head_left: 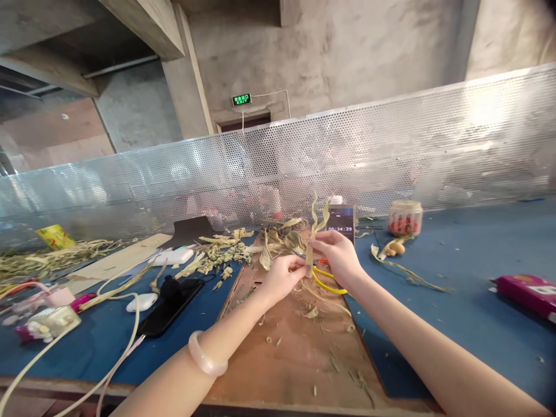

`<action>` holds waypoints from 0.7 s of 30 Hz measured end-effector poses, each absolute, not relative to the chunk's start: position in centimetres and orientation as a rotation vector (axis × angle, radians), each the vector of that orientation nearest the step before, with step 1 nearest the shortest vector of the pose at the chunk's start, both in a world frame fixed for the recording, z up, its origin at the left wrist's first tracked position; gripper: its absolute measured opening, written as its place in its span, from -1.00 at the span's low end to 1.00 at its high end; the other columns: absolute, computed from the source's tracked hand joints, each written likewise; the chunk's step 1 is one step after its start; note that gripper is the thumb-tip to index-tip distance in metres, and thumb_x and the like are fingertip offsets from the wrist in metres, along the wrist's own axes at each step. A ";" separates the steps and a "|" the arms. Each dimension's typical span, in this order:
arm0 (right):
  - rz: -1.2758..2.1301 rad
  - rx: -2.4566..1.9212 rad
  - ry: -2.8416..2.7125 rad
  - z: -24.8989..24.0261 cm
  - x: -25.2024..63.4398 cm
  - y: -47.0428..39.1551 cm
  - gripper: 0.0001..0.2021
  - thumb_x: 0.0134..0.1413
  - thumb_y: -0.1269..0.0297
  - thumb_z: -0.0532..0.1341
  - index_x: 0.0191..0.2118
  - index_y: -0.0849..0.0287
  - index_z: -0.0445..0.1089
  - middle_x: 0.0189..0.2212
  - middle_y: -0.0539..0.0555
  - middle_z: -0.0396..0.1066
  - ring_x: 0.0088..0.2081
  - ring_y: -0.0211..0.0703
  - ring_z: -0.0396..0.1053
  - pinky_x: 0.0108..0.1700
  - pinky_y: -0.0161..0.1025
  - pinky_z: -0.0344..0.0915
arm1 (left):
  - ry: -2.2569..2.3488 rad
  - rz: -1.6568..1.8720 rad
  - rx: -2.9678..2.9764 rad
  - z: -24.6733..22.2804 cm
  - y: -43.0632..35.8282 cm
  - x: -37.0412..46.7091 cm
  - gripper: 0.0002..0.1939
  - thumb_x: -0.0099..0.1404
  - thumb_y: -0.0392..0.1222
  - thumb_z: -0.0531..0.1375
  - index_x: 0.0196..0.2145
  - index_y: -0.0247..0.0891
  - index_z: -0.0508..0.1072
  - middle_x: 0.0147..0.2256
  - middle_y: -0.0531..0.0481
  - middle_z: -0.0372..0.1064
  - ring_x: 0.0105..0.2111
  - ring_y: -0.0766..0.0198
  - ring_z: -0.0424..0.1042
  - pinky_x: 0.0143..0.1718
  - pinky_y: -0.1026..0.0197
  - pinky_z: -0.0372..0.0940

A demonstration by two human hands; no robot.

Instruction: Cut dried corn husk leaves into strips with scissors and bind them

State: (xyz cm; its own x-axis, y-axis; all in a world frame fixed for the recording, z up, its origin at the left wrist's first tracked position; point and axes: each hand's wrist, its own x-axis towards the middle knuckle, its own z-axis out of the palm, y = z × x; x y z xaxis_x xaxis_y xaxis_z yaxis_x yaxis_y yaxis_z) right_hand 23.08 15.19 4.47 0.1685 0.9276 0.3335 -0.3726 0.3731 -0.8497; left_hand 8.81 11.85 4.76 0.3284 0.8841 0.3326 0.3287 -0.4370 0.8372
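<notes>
Both hands are at the middle of the wooden board, pinching one upright strip of pale dried husk or leaf (310, 253). My left hand (284, 279) grips it low down, fingertips pressed together, with a pale bangle on that forearm. My right hand (337, 252) holds the same strip from the other side, a bit higher. Two thin curling ends of the strip rise above the fingers. Just below my right hand lies a yellow loop handle (325, 282), probably of scissors; the rest of it is hidden. Behind the hands lies a heap of dried leaves (282, 238).
The brown board (295, 359), strewn with scraps, lies on a blue tabletop (469, 255). A phone showing a timer (341, 229) stands behind; a jar (405, 218) and a purple-red box (527, 294) are right. Left are a black phone (169, 310), cables and husks. A perforated metal screen (369, 156) closes the back.
</notes>
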 end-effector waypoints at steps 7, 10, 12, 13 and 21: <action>1.048 -0.630 -0.990 4.6 23.4 15.3 -0.70 -0.29 0.37 0.34 -0.28 0.16 0.39 -0.44 0.00 0.45 -0.39 -0.15 0.46 -0.31 -0.18 0.44 | 0.969 1.033 1.942 4.3 12.3 8.5 -0.78 0.13 -0.28 0.15 -0.25 -0.34 0.50 -0.39 -0.08 0.46 -0.40 0.25 0.39 -0.39 0.27 0.22; 1.075 -0.621 -1.019 4.5 23.5 15.3 -0.77 -0.26 0.32 0.33 -0.35 0.19 0.43 -0.43 0.04 0.48 -0.40 -0.12 0.47 -0.33 -0.16 0.44 | 0.984 1.029 1.953 4.3 12.4 8.4 -0.77 0.12 -0.29 0.14 -0.24 -0.33 0.48 -0.44 -0.03 0.42 -0.46 0.29 0.34 -0.45 0.29 0.19; 1.077 -0.625 -1.022 4.5 23.5 15.3 -0.79 -0.25 0.29 0.33 -0.36 0.19 0.43 -0.43 0.05 0.49 -0.42 -0.12 0.46 -0.35 -0.16 0.44 | 1.003 1.010 1.931 4.3 12.5 8.4 -0.77 0.10 -0.29 0.15 -0.24 -0.32 0.47 -0.47 0.01 0.40 -0.50 0.31 0.31 -0.47 0.30 0.17; 1.077 -0.628 -1.022 4.4 23.5 15.4 -0.79 -0.24 0.29 0.33 -0.37 0.19 0.43 -0.44 0.04 0.50 -0.43 -0.13 0.46 -0.35 -0.17 0.44 | 1.009 0.999 1.915 4.3 12.6 8.4 -0.77 0.09 -0.30 0.15 -0.25 -0.32 0.46 -0.47 0.01 0.39 -0.50 0.32 0.31 -0.47 0.30 0.17; 1.079 -0.674 -1.040 4.5 23.7 15.3 -0.84 -0.23 0.26 0.32 -0.45 0.18 0.39 -0.51 0.02 0.46 -0.46 -0.15 0.45 -0.41 -0.23 0.42 | 1.031 0.959 1.919 4.5 12.7 8.2 -0.90 0.07 -0.29 0.17 -0.39 -0.31 0.44 -0.46 0.03 0.39 -0.45 0.31 0.34 -0.43 0.30 0.21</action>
